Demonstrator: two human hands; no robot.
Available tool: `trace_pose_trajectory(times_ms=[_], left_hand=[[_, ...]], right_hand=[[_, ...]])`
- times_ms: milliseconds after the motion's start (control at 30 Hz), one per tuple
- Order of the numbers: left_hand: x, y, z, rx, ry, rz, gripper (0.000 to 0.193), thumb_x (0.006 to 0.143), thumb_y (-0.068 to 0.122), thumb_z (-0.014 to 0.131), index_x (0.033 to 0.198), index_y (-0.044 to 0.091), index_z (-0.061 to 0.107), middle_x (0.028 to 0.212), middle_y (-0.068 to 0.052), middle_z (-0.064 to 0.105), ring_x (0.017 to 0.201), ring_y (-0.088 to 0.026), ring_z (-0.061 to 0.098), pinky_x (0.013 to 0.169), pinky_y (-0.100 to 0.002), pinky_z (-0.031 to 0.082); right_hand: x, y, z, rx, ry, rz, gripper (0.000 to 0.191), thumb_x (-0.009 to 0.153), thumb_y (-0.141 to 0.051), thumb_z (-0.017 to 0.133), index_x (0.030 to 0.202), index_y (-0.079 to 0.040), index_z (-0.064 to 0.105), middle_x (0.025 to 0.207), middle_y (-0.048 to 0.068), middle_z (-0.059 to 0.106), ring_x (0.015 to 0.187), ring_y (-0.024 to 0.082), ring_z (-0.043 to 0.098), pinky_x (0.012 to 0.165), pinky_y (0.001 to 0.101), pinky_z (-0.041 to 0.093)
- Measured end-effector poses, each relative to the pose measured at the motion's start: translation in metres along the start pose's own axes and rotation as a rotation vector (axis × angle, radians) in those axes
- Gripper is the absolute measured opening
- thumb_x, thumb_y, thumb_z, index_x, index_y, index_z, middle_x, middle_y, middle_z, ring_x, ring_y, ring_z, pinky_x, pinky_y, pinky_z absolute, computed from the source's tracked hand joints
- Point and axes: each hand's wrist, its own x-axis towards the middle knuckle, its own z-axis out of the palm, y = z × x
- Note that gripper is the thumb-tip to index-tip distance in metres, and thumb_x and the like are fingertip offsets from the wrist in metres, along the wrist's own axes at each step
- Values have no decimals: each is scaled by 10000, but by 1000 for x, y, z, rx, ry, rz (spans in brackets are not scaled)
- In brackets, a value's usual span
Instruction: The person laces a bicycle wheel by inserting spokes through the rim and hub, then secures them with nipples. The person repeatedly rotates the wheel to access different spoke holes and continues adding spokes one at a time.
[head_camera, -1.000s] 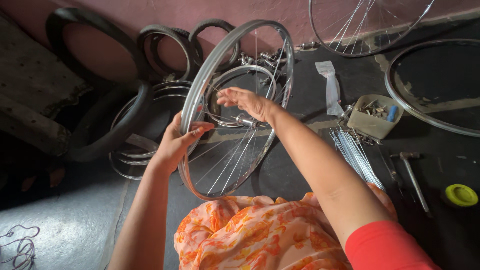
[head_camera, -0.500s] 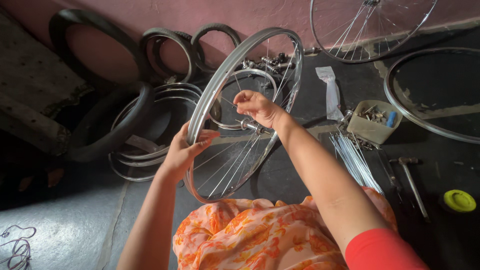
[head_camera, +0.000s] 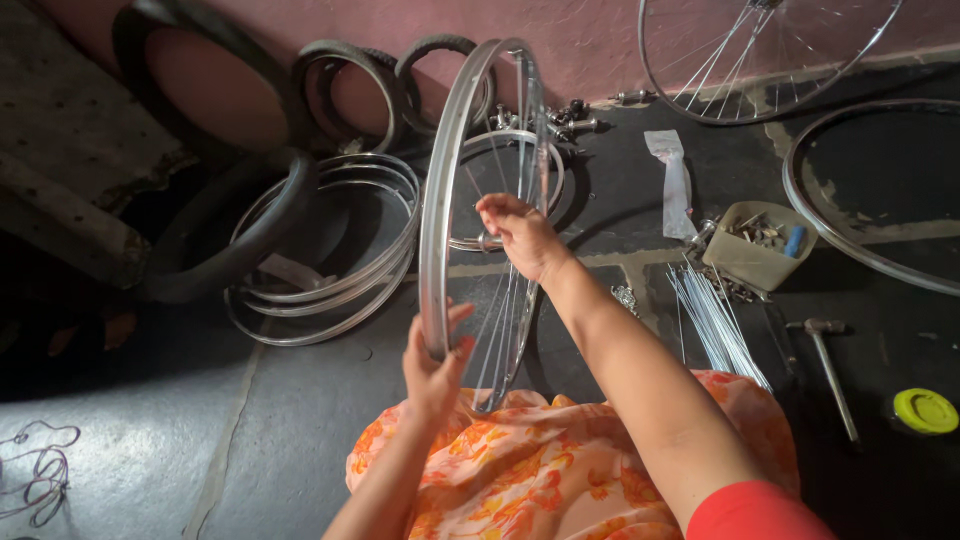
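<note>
Black tyres (head_camera: 345, 85) lean on the pink wall (head_camera: 590, 40); another tyre (head_camera: 235, 235) lies on the floor, overlapping a stack of bare rims (head_camera: 330, 290). Spoked wheel (head_camera: 760, 60) stands against the wall top right; a single rim (head_camera: 850, 230) lies flat below it. Beige tub (head_camera: 755, 262) of small parts, loose spokes (head_camera: 715, 325) just beside. Hammer (head_camera: 830, 365) near a yellow lid (head_camera: 925, 410). White packet (head_camera: 675, 180). Wire (head_camera: 40, 470) bottom left.

Dim, sharp, deep shadow at left
</note>
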Motion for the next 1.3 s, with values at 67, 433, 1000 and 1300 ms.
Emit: trace_pose_trajectory(times_ms=[67, 433, 1000, 1300], left_hand=[[-15, 6, 10, 190, 19, 166, 530, 922, -3, 729, 1416, -8, 537, 1344, -184, 700, 1310, -221, 592, 1137, -350, 428], [87, 109, 28, 427, -35, -70, 619, 769, 143, 748, 1346, 38, 549, 1074, -56, 709, 935, -143, 695, 810, -285, 566], [22, 88, 7, -105, -277, -300, 453, 706, -50, 576, 1151, 33, 608, 1008, -30, 601, 868, -106, 574, 696, -251, 498], [31, 72, -3, -70, -241, -381, 683, 673, -64, 550, 1343, 60, 582, 991, -42, 581, 904, -127, 574, 736, -268, 504]], right_hand=[[-11, 2, 5, -45, -16, 59, 106, 1000, -94, 666, 1065, -77, 747, 849, -21, 631, 773, 113, 536, 803, 261, 472], [-56, 23, 13, 53, 64, 144, 197, 962, 25, 651, 1101, -62, 760, 1001, 31, 719, 858, 114, 580, 817, 256, 456], [-149, 5, -63, -566, 272, 203, 282, 916, -96, 678, 1178, 4, 708, 1139, 63, 741, 1086, 137, 678, 980, 285, 509], [-210, 26, -202, -874, 826, 458, 223, 901, -36, 682, 1113, -43, 752, 1023, 75, 757, 909, 157, 677, 800, 309, 524]])
